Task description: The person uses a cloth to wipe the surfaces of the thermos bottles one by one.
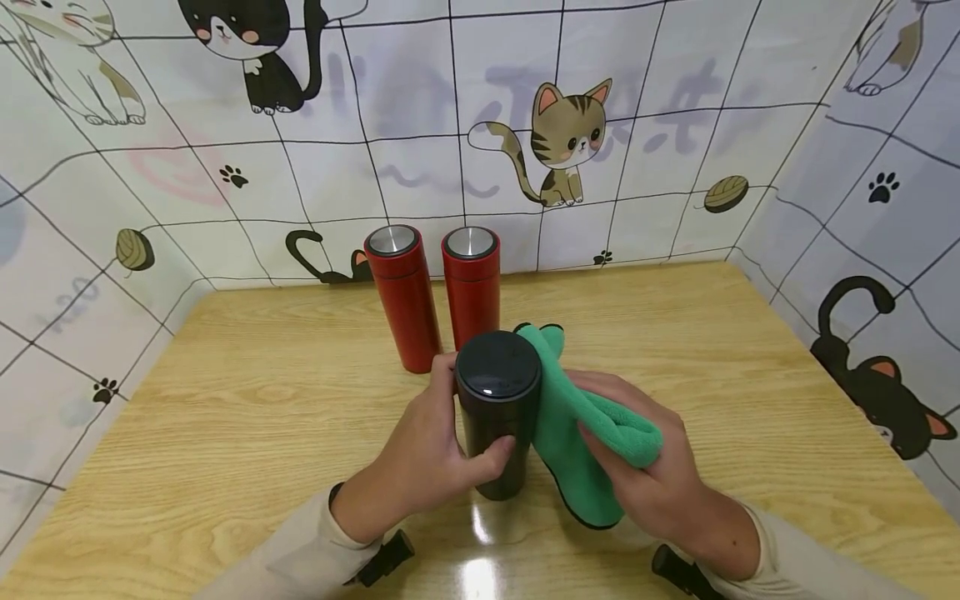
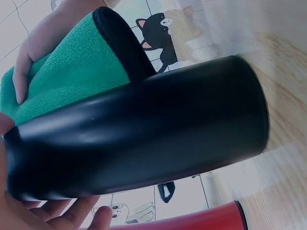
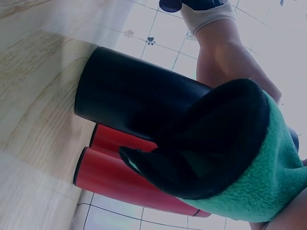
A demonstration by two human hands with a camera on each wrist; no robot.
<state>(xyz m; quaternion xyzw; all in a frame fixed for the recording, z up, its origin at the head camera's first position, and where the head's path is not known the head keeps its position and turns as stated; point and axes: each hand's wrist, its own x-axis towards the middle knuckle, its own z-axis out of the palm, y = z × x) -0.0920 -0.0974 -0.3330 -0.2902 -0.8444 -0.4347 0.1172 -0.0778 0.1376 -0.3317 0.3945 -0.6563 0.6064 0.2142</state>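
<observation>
A black thermos flask (image 1: 498,417) stands upright near the middle of the table, its glossy dark lid on top. My left hand (image 1: 427,454) grips it from the left, with the thumb across its front. In my right hand (image 1: 652,450) is a folded green cloth (image 1: 573,450) with black edging, pinched between thumb and fingers. The cloth lies against the flask's right side; in the left wrist view the green cloth (image 2: 81,72) overlaps the flask's upper part. From the right wrist, the cloth's dark edge (image 3: 225,139) hangs in front of the black flask (image 3: 139,91).
Two red flasks (image 1: 408,308) (image 1: 472,283) with silver-topped lids stand behind the black one, the left one leaning in this view. The wooden table (image 1: 262,400) is bounded at the back and sides by white gridded sheets (image 1: 405,100) printed with cats.
</observation>
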